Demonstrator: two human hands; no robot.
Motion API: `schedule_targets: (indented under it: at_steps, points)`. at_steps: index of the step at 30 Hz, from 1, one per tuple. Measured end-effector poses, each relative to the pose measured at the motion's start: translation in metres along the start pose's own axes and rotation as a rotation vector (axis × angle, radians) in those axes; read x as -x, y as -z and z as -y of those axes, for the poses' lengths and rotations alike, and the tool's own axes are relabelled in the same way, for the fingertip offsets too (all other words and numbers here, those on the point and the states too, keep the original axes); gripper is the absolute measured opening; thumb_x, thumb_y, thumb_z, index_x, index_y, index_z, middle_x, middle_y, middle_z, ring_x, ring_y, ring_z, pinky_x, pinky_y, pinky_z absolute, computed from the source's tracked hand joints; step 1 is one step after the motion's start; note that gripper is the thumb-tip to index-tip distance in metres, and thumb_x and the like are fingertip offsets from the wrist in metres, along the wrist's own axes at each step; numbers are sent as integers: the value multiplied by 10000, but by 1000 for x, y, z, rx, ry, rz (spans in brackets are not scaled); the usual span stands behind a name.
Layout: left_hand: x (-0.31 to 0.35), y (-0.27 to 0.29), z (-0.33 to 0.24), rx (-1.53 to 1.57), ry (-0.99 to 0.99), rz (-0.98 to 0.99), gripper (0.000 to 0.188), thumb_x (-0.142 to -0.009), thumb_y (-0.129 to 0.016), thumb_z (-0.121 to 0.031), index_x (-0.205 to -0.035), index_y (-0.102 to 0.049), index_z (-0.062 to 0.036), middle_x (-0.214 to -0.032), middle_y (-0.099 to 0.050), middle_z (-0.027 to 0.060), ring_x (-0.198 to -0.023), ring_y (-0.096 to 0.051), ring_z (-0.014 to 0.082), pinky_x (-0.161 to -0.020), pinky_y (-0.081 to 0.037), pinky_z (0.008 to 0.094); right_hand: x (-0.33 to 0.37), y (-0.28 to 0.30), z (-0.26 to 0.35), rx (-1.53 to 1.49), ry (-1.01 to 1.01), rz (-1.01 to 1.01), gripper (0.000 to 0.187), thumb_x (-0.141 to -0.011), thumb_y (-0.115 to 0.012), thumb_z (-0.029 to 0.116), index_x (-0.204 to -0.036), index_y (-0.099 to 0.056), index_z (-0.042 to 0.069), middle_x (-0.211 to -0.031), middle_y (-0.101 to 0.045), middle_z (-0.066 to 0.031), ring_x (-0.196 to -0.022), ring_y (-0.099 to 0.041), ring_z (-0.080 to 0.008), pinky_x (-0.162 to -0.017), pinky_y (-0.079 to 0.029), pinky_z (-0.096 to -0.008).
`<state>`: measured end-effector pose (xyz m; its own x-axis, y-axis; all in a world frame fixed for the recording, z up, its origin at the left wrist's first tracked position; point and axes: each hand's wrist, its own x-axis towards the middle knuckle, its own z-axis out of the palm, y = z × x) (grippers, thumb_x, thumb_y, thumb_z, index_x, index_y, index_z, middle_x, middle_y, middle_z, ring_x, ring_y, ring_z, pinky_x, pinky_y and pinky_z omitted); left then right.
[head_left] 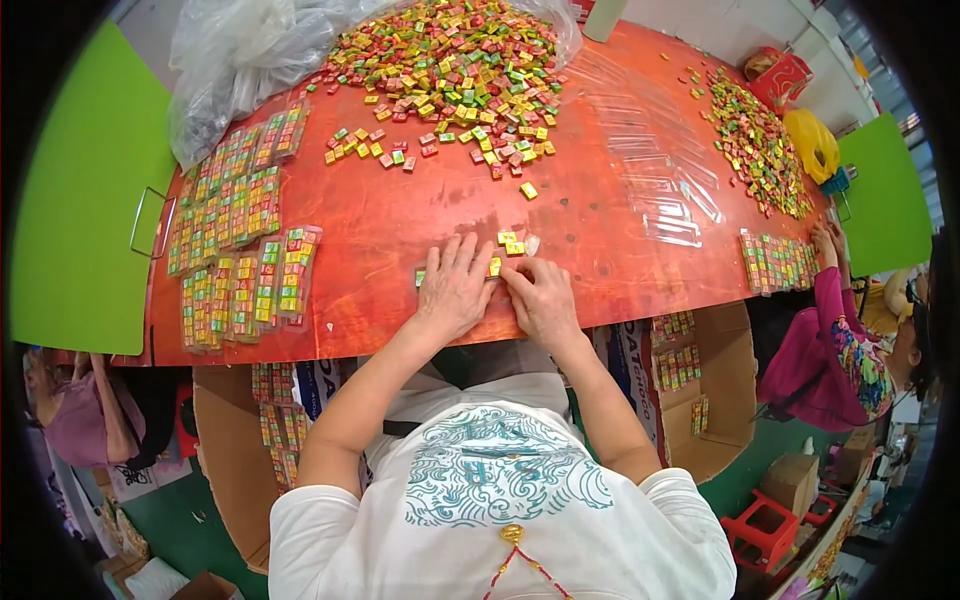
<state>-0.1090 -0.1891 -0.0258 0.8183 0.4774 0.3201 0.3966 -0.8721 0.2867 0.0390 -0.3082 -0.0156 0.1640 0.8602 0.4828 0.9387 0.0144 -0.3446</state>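
My left hand (455,288) lies flat, fingers stretched out, over a row of small boxes on the red table (400,330); a green box (420,278) peeks out at its left side. Close beside it, my right hand (541,298) is closed with bent fingers, its fingertips at a small yellow box (494,267) between the hands. Whatever is under its fingers is hidden. Just beyond are two loose yellow boxes (511,243) and a crumpled clear piece of plastic (532,244). Another yellow box (528,190) lies alone farther off.
A large heap of small coloured boxes (450,60) covers the far middle, beside a clear plastic bag (240,60). Filled clear packs (230,220) stand stacked at left; clear plastic trays (660,170) lie at right. Cartons (725,370) flank me below. A co-worker (830,330) works at far right.
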Motion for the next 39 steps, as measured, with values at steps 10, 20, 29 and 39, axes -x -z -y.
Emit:
schedule_targets:
  at_steps: [10, 20, 29, 39]
  points:
    - [12, 37, 23, 127, 76, -182, 540, -892, -642, -199, -1389, -503, -39, -1395, -490, 214, -1284, -463, 380, -1077, -344, 527, -52, -9, -15, 94, -155, 2, 225, -877, -669, 212, -1075, -664, 105, -973, -606, -99, -938, -614, -289, -778, -438, -431]
    - [64, 41, 55, 193, 172, -254, 285, -861, -641, -102, -1138, -627, -39, -1240, -581, 176, -1196, -538, 357, -1002, -393, 468, -61, -23, -26, 201, -223, 88, 152, -885, -651, 212, -998, -661, 111, -966, -616, -100, -947, -621, -295, -782, -436, -455]
    - [61, 35, 48, 67, 244, -230, 382, -852, -660, -109, -1220, -584, -47, -1334, -544, 178, -1266, -494, 352, -1054, -360, 472, -50, -23, 43, -67, 134, 15, 251, -836, -670, 107, -1086, -649, 94, -1059, -600, -101, -995, -583, -287, -890, -405, -428]
    - [65, 39, 45, 36, 181, -173, 459, -855, -669, -151, -1297, -578, -67, -1395, -487, 190, -1294, -452, 367, -1073, -344, 483, -49, -21, 57, -78, 137, 61, 291, -841, -669, 114, -1133, -674, 115, -1061, -605, -102, -1009, -584, -289, -906, -409, -427]
